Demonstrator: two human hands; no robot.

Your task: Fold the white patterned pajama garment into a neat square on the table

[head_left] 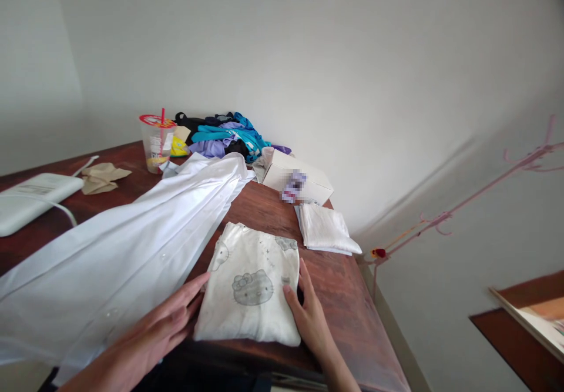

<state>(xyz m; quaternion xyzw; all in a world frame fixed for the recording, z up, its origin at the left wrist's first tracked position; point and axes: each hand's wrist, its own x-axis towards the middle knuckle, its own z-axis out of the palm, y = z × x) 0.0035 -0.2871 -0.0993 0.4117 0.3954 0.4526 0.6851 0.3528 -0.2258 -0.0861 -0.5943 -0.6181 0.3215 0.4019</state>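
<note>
A folded white cloth printed with grey cartoon cat faces [251,289] lies flat near the table's front edge, between my two hands. My left hand [170,318] is open, fingers stretched out along the cloth's left side. On the other side, my right hand [311,312] has its thumb resting on the cloth and its fingers straight along the right edge. The thumb and fingers are apart. To the left, a white button-up shirt [145,233] is spread across the table, its lower part hanging past the front edge close to my left forearm.
On the brown table [348,304] are a folded white cloth [328,227], a white box [308,174], a heap of blue, purple and black clothes [233,133], a plastic cup with straw [156,145], brown paper [103,177] and a white device with cable [39,195]. A pink rack [445,218] stands right.
</note>
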